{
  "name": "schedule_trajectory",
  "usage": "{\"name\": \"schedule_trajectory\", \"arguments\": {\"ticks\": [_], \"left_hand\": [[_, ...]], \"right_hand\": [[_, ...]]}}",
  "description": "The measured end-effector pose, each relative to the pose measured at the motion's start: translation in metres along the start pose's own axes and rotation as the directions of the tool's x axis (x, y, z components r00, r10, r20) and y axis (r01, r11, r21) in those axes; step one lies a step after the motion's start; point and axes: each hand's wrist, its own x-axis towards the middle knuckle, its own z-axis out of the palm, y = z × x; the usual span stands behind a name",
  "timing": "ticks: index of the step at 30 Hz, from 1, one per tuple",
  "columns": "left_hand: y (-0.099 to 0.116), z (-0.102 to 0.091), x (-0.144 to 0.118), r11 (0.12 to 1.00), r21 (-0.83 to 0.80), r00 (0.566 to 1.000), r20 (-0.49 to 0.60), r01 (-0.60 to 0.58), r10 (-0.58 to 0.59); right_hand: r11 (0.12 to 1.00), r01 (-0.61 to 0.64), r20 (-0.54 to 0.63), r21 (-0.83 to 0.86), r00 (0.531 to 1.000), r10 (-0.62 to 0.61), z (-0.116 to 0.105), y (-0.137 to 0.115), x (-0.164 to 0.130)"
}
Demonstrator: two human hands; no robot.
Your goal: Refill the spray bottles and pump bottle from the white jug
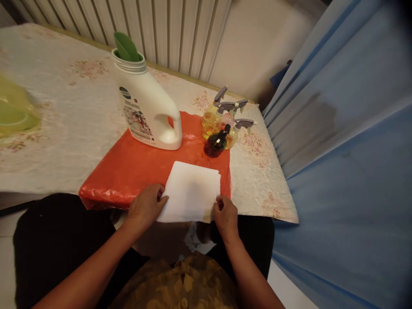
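Observation:
A folded white cloth or paper sheet (193, 189) lies near the table's front edge, partly over a red plastic sheet (128, 171). At its left edge my left hand (148, 204) is closed, thumb and fingers pinching the side. My right hand (225, 214) pinches the opposite edge with curled fingers. Beyond the folded white piece stands a dark dropper bottle (215, 145). Left of that bottle, on the red plastic, is a big white jug (151, 103) with a handle and a green scoop (126, 46) standing in its mouth.
Several clear spray bottles (210, 122) with grey trigger heads cluster behind the dark bottle. A yellow-green bag or wrapped item (16, 111) sits far left on the floral tablecloth (71, 94). A blue curtain (347, 180) hangs along the right; a radiator (161, 34) stands behind.

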Motion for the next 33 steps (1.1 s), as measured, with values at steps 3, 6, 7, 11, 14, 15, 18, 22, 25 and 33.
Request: {"name": "schedule_trajectory", "arguments": {"ticks": [3, 6, 7, 11, 14, 15, 18, 22, 25, 33], "left_hand": [[0.001, -0.003, -0.001, 1.000, -0.006, 1.000, 0.026, -0.008, 0.008], [0.002, -0.005, -0.002, 1.000, -0.008, 1.000, 0.031, 0.004, -0.004], [0.002, -0.005, -0.002, 1.000, -0.011, 1.000, 0.029, 0.005, -0.005], [-0.001, -0.003, 0.000, 0.999, -0.030, 1.000, 0.025, -0.014, 0.015], [-0.005, 0.000, 0.001, 0.999, -0.042, 0.999, 0.027, -0.028, 0.029], [-0.006, 0.000, 0.001, 0.999, -0.042, 0.999, 0.025, -0.029, 0.030], [-0.007, 0.001, 0.001, 0.998, -0.041, 0.999, 0.010, -0.037, 0.038], [-0.007, 0.001, 0.000, 0.997, -0.048, 0.999, -0.004, -0.052, 0.052], [-0.007, 0.000, 0.001, 0.997, -0.052, 0.998, -0.006, -0.059, 0.059], [-0.006, -0.003, -0.002, 0.997, -0.056, 0.998, -0.007, -0.059, 0.058]], "right_hand": [[1.000, -0.004, -0.001, 0.017, 1.000, 0.004, -0.002, -0.001, 0.000], [1.000, -0.013, 0.002, 0.026, 1.000, 0.013, -0.002, -0.002, 0.000], [0.999, -0.018, 0.001, 0.026, 1.000, 0.018, -0.001, -0.002, 0.000], [0.999, -0.031, -0.005, 0.024, 0.999, 0.031, 0.000, -0.002, 0.000], [0.999, -0.033, -0.004, 0.023, 0.999, 0.033, 0.000, -0.003, 0.000], [0.999, -0.033, -0.003, 0.022, 0.999, 0.033, -0.001, -0.003, 0.000], [0.999, -0.029, -0.003, 0.022, 1.000, 0.029, -0.001, -0.004, 0.000], [0.999, -0.027, -0.007, 0.025, 1.000, 0.027, -0.001, -0.004, 0.001], [0.999, -0.036, -0.006, 0.034, 0.999, 0.036, -0.001, -0.003, 0.003], [0.994, -0.057, 0.024, 0.090, 0.998, 0.055, -0.002, 0.000, 0.010]]}}
